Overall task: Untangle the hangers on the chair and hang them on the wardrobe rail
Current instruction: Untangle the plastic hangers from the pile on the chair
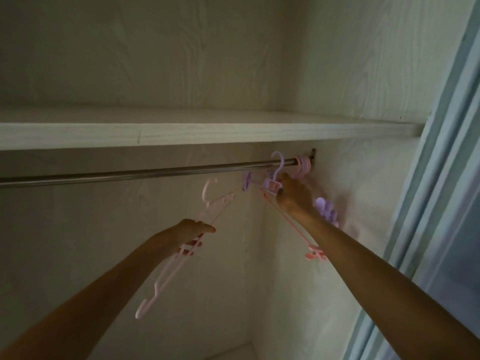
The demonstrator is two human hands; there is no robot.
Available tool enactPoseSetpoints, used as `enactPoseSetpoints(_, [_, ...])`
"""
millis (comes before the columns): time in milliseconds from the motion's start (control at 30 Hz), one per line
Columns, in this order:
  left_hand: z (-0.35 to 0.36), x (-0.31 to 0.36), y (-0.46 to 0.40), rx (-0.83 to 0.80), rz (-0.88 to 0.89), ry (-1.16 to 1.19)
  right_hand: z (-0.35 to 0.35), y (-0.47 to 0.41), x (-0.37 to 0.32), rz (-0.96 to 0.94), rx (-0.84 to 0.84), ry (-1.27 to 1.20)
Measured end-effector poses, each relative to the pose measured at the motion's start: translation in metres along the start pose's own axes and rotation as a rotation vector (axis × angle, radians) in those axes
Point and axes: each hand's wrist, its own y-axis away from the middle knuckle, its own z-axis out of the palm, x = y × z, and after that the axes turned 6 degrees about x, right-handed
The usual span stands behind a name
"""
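A metal wardrobe rail (135,174) runs under a white shelf. My right hand (293,193) grips a purple hanger (270,184) by its neck, its hook (279,159) raised at the rail near the right end. Several pink hooks (302,163) hang on the rail against the side wall, and their bodies (327,211) show behind my wrist. A pink clip hanger (314,254) hangs slanting under my right forearm. My left hand (192,229) holds a pale pink hanger (166,274) lower down, tilted, with its hook (207,190) pointing up short of the rail.
The white shelf (207,132) sits just above the rail, leaving little height over it. The wardrobe's right side wall (350,178) is close to my right hand. A pale blue door frame (441,178) stands at the right. The rail's left stretch carries nothing.
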Motion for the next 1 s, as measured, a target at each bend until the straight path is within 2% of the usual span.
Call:
enactPoseSetpoints(200, [0.005,0.004,-0.011,-0.003,-0.006,-0.005,0.020,-0.003,0.011,-0.004,-0.085,0.036])
enactPoseSetpoints(300, [0.005,0.007,-0.012,-0.007,-0.020,-0.011,0.011,-0.009,0.013,-0.086,-0.105,0.110])
enactPoseSetpoints(367, [0.004,0.008,-0.012,-0.001,-0.031,-0.011,-0.006,-0.017,0.011,-0.170,-0.065,0.115])
enactPoseSetpoints(467, [0.002,0.009,-0.012,-0.001,-0.049,-0.012,-0.031,-0.040,0.005,-0.299,0.098,0.159])
enactPoseSetpoints(500, [0.001,0.009,-0.012,-0.002,-0.059,-0.017,-0.035,-0.050,0.005,-0.323,0.077,0.155])
enactPoseSetpoints(600, [-0.004,0.009,-0.012,-0.009,-0.074,-0.037,-0.034,-0.071,0.009,-0.410,-0.153,0.190])
enactPoseSetpoints(667, [-0.006,0.008,-0.011,-0.014,-0.069,-0.047,-0.031,-0.077,0.016,-0.448,-0.203,0.200])
enactPoseSetpoints(833, [-0.005,0.008,-0.009,0.003,-0.079,-0.042,-0.025,-0.087,0.034,-0.485,-0.107,0.139])
enactPoseSetpoints(1000, [-0.002,0.009,-0.010,-0.012,-0.081,-0.051,-0.023,-0.099,0.056,-0.487,-0.055,0.251])
